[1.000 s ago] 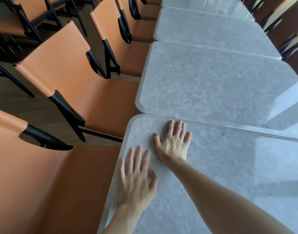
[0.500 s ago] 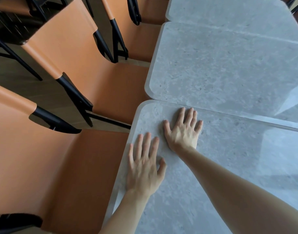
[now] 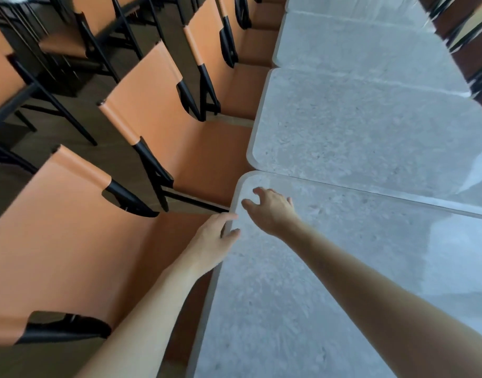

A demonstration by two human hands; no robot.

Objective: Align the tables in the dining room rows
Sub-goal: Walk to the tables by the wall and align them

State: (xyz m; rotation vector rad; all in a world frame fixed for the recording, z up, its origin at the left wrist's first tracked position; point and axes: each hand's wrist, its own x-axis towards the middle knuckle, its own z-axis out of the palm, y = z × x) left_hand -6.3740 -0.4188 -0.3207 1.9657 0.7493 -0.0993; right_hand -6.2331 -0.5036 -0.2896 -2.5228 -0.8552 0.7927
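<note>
My left hand (image 3: 216, 238) has slid off the near table (image 3: 329, 282) top to grip its edge; right hand (image 3: 271, 211) hovers loosely curled, empty. A hard pull could widen the offset against the next table (image 3: 370, 132).

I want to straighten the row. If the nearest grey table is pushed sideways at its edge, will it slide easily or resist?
The nearest table looks stone-like and thick-edged, so probably heavy; expect resistance. Its glossy top may be slippery under flat palms, so the left hand gripping the edge seems wiser. It abuts the next table, which may catch.
</note>
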